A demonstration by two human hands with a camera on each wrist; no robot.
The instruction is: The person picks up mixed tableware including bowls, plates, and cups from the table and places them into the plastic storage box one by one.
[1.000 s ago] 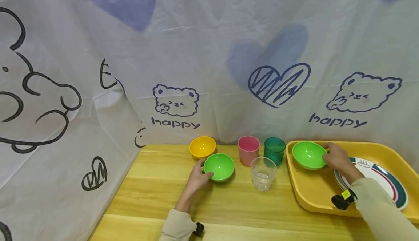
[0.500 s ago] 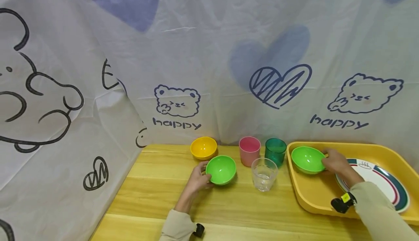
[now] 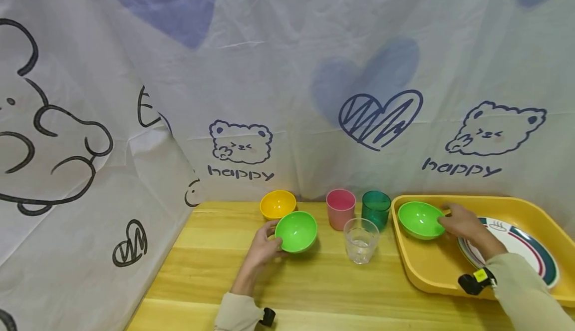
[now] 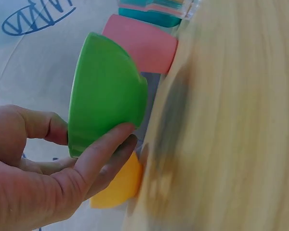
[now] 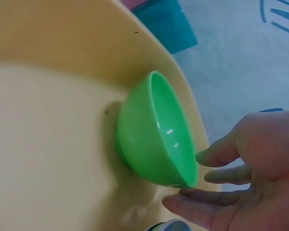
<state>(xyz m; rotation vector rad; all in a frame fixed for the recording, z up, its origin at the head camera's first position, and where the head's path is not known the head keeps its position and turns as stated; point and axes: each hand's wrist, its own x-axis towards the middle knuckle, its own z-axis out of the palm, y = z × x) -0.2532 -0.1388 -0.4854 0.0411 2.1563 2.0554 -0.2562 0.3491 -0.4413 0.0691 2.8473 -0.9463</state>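
My left hand (image 3: 264, 246) grips a green bowl (image 3: 296, 232), thumb at the rim and fingers under its outside. In the left wrist view this bowl (image 4: 106, 91) is held above the wooden table, its shadow beside it. A second green bowl (image 3: 421, 220) sits in the left part of the yellow tray (image 3: 431, 266). My right hand (image 3: 464, 223) is at that bowl's right side. Up close in the right wrist view, the thumb and fingers (image 5: 192, 207) are spread around the rim of the bowl (image 5: 151, 134), with slight gaps showing.
A yellow bowl (image 3: 277, 204) stands behind the left hand. Between the bowls are a pink cup (image 3: 341, 211), a teal cup (image 3: 376, 211) and a clear cup (image 3: 361, 243). A white plate (image 3: 516, 246) with a coloured rim lies in the tray. A printed cloth hangs behind.
The left hand's bowl has risen and shifted slightly left. The right hand's bowl has come down a little into the tray, and the fingers have loosened from it.
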